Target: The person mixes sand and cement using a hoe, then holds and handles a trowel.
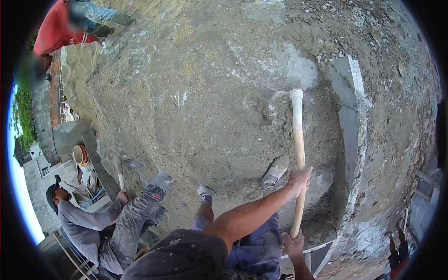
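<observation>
My left hand (298,180) wraps round the middle of a long pale wooden handle (298,140), which looks like a hoe's. Lower down, near its butt end, my right hand (293,244) grips the same handle. The far end is whitish with dried mix and rests at a wet patch of the grey-brown sandy mix (210,116); any blade there is coated or buried and cannot be made out. My shoes stand in the mix, one on each side of my stance.
A board edge caked with mortar (358,121) borders the mix on the right. At left, a crouching co-worker in grey (88,219) holds a short-looking handled tool (119,170). Another person in red (53,28) bends at the upper left. Stacked buckets (80,156) stand beyond the left edge.
</observation>
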{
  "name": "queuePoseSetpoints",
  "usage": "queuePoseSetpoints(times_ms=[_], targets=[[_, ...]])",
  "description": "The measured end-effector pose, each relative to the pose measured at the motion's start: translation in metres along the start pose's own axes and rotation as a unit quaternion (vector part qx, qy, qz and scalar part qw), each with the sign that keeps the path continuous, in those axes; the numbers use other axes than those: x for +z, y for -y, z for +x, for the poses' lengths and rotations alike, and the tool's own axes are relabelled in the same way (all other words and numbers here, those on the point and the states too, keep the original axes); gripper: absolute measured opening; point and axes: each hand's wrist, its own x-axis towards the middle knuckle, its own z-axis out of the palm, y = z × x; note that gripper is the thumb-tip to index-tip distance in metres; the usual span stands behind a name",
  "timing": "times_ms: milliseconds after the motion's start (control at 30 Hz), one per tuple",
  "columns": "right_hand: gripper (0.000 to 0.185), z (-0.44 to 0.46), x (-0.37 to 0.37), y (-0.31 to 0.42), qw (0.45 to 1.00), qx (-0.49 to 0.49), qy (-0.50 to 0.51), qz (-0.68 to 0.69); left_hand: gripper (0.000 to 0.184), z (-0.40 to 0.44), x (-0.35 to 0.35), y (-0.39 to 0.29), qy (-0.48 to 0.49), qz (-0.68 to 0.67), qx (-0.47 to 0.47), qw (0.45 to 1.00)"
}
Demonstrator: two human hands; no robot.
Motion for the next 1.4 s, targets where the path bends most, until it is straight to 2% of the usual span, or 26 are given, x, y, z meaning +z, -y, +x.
queuePoseSetpoints(times_ms=[33,100,133,200,267,300,333,367,400,467,533,633,700,733,767,800,900,933,1000,1033,1100,1167,1233,1300,1333,1400], targets=[[0.019,0.015,-0.006,-0.034,0.995,-0.08,-0.016,-0.058,0.023,-0.003,-0.003,-0.004,0.014,-0.009,0.009,1.0],[0.017,0.036,0.007,-0.016,0.994,-0.094,0.019,-0.045,0.023,-0.007,-0.018,-0.03,0.036,-0.021,0.033,0.999],[0.017,0.051,0.015,0.002,0.993,-0.101,0.036,-0.04,0.023,-0.009,-0.018,-0.055,0.033,-0.023,0.082,0.996],[0.014,0.095,0.046,0.047,0.991,-0.064,0.101,0.058,0.022,-0.006,-0.018,-0.127,0.022,-0.011,0.154,0.988],[0.014,0.143,0.087,0.113,0.983,-0.096,0.128,0.087,0.029,-0.004,-0.022,-0.211,-0.025,0.041,0.269,0.962],[0.014,0.159,0.113,0.156,0.966,-0.098,0.164,0.172,0.029,0.006,-0.028,-0.254,-0.028,0.071,0.306,0.949],[0.016,0.18,0.134,0.196,0.963,-0.096,0.197,0.158,0.031,0.049,-0.039,-0.29,-0.002,0.086,0.362,0.928],[0.018,0.192,0.156,0.24,0.943,-0.092,0.229,0.222,0.038,0.053,-0.049,-0.325,-0.153,0.249,0.466,0.835],[0.018,0.22,0.176,0.273,0.926,-0.077,0.278,0.244,0.036,0.059,-0.055,-0.35,-0.236,0.344,0.474,0.776],[0.013,0.265,0.211,0.327,0.892,-0.113,0.324,0.295,0.037,0.108,-0.074,-0.385,-0.315,0.553,0.417,0.649],[0.011,0.293,0.232,0.352,0.935,-0.118,0.254,0.22,0.028,0.097,-0.081,-0.382,-0.315,0.55,0.347,0.692],[0.014,0.276,0.225,0.321,0.853,0.027,0.304,0.424,0.029,0.11,-0.091,-0.347,-0.189,0.643,0.23,0.706],[0.017,0.277,0.194,0.27,0.882,0.023,0.316,0.348,0.031,0.099,-0.082,-0.308,-0.084,0.768,0.204,0.601],[0.018,0.264,0.178,0.253,0.907,0.02,0.292,0.304,0.028,0.101,-0.078,-0.271,-0.179,0.583,0.166,0.775],[0.019,0.246,0.163,0.237,0.928,0.015,0.264,0.261,0.028,0.099,-0.08,-0.249,-0.152,0.62,0.184,0.748],[0.02,0.225,0.149,0.231,0.938,0.019,0.239,0.252,0.028,0.099,-0.08,-0.224,-0.141,0.58,0.183,0.781],[0.022,0.171,0.115,0.199,0.955,0.076,0.192,0.212,0.028,0.062,-0.069,-0.166,-0.023,0.64,0.209,0.739],[0.022,0.151,0.1,0.196,0.955,0.079,0.173,0.229,0.025,0.061,-0.061,-0.142,-0.011,0.605,0.235,0.76],[0.021,0.107,0.062,0.183,0.958,0.083,0.145,0.233,0.016,0.028,-0.038,-0.1,0.024,0.412,0.186,0.891],[0.02,0.09,0.042,0.173,0.962,0.078,0.133,0.226,0.018,-0.007,-0.019,-0.089,0.049,0.244,0.107,0.963],[0.018,0.059,0.008,0.142,0.974,0.079,0.078,0.198,0.021,-0.02,0.005,-0.054,0.101,0.161,0.015,0.982],[0.018,0.013,-0.009,0.114,0.969,0.097,0.053,0.219,0.026,-0.017,0.025,-0.04,0.137,0.019,0.022,0.99],[0.022,-0.028,-0.012,0.08,0.98,0.078,0.007,0.182,0.029,0.001,0.045,-0.03,0.103,-0.101,-0.03,0.989],[0.025,-0.04,-0.034,0.018,0.994,0.041,-0.049,0.091,0.03,-0.029,0.048,0.003,0.114,-0.014,-0.02,0.993],[0.026,-0.032,-0.047,-0.013,0.998,-0.042,-0.053,-0.006,0.029,-0.049,0.043,0.001,0.097,-0.025,-0.047,0.994],[0.027,-0.017,-0.065,-0.059,0.958,-0.2,-0.066,-0.193,0.029,-0.056,0.022,0.004,0.122,-0.068,-0.056,0.989]])
